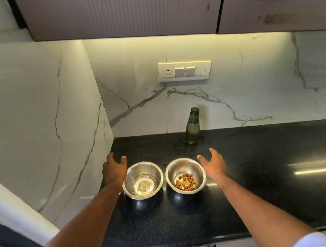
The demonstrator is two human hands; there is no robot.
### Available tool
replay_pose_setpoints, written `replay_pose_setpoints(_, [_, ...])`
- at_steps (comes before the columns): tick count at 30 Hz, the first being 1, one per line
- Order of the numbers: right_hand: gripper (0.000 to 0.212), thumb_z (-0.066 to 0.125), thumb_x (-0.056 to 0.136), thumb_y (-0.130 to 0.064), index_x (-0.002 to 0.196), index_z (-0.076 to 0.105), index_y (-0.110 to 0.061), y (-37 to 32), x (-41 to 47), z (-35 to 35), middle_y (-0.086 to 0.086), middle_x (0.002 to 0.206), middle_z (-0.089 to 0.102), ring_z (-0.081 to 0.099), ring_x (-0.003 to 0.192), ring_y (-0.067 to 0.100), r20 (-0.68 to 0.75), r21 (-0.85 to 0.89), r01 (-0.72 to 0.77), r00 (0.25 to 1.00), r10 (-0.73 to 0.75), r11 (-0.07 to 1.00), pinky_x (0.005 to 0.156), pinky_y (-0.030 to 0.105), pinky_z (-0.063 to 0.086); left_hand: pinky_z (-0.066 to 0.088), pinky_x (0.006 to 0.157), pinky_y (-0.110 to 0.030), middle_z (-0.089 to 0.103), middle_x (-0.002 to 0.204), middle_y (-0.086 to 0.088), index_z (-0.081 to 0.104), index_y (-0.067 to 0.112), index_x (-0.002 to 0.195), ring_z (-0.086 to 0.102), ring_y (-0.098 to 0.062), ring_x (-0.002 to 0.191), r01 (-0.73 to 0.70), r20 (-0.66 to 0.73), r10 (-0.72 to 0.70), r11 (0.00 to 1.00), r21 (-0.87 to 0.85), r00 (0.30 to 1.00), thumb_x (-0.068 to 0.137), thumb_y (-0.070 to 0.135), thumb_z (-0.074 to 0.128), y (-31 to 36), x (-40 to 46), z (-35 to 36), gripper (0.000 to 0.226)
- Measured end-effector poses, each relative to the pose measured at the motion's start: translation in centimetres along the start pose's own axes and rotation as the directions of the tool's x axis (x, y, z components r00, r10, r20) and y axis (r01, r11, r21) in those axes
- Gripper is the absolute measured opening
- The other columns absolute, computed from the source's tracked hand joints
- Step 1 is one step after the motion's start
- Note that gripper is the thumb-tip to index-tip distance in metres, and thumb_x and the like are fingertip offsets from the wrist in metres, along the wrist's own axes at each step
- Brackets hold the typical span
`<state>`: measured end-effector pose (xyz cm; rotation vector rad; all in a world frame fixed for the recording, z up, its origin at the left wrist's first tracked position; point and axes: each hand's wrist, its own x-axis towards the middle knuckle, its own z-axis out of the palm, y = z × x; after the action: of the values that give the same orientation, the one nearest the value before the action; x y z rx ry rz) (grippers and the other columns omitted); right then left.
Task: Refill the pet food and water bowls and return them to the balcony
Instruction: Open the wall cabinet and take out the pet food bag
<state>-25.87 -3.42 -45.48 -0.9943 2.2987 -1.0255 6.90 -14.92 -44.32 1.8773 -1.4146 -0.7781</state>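
Note:
Two steel bowls stand side by side on the black counter [255, 175]. The left bowl [157, 172] holds clear water. The right bowl [172, 170] holds several brown kibble pieces [185, 182] at its bottom. My left hand [114, 168] hovers just left of the water bowl, fingers spread and relaxed, holding nothing. My right hand [213, 163] hovers just right of the food bowl, also spread and empty. Whether either hand touches its bowl's rim I cannot tell. A green translucent water bottle [192, 126] stands upright behind the bowls near the wall.
A marble side wall [45, 120] closes the counter's left end. The marble backsplash carries a switch panel [185, 71]. Brown overhead cabinets [124, 14] hang above. Small wet spots lie on the counter around the bottle. The counter runs on to the right.

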Motion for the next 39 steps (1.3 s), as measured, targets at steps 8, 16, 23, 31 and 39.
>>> replay_pose_setpoints(8, [0.078,0.068,0.093,-0.053,0.155,0.041,-0.015,-11.7,3.4,-4.7,0.008,0.157,0.048,0.046,0.142,0.027,-0.046,0.007,0.409,0.912,-0.408,0.912,0.117,0.045,0.041,0.033,0.117,-0.045,0.039,0.158,-0.012,0.036,0.019,0.153,0.036,-0.032,0.146,-0.51,-0.35,0.517,0.852,0.119,0.781,0.098,0.039,0.061,11.8,-0.5,-4.3,0.064])
replay_pose_setpoints(16, [0.09,0.06,0.092,-0.065,0.163,0.025,-0.023,-22.2,3.8,-9.1,0.006,0.168,0.031,0.032,0.153,0.029,-0.126,0.153,0.599,0.801,-0.586,0.786,0.121,0.045,0.033,0.03,0.115,-0.053,0.015,0.169,-0.001,0.017,0.034,0.161,0.026,-0.031,0.151,-0.664,-0.506,0.68,0.705,0.251,0.531,0.095,0.051,0.06,20.5,-2.6,-7.9,0.081])
replay_pose_setpoints(23, [0.059,0.068,0.094,-0.047,0.142,0.051,-0.017,-29.7,2.2,-13.2,0.005,0.143,0.06,0.057,0.133,0.024,-0.216,0.649,0.519,0.827,-0.52,0.556,0.112,0.046,0.047,0.029,0.116,-0.053,0.009,0.17,-0.001,0.017,0.038,0.161,0.02,-0.031,0.152,-0.635,-0.54,0.721,0.671,0.383,0.435,0.087,0.048,0.069,26.0,-2.9,-10.3,0.091])
replay_pose_setpoints(31, [0.044,0.075,0.091,-0.037,0.128,0.063,-0.015,-32.9,0.6,-15.1,0.008,0.112,0.072,0.075,0.094,0.024,-0.066,0.997,0.071,0.936,-0.345,0.004,0.069,0.03,0.063,0.037,0.115,-0.061,0.015,0.17,-0.005,0.017,0.04,0.16,0.016,-0.035,0.154,-0.612,-0.453,0.779,0.624,0.487,0.434,0.086,0.04,0.073,29.9,-3.2,-11.9,0.093])
replay_pose_setpoints(39, [0.033,0.078,0.086,-0.049,0.1,0.068,-0.022,-32.4,-1.2,-16.6,-0.001,0.097,0.076,0.075,0.093,0.018,-0.047,0.997,0.062,0.957,-0.285,0.047,0.07,0.03,0.063,0.037,0.114,-0.061,0.013,0.17,-0.006,0.017,0.043,0.159,0.015,-0.037,0.154,-0.613,-0.462,0.778,0.624,0.485,0.426,0.084,0.048,0.072,31.2,-5.2,-12.7,0.094])
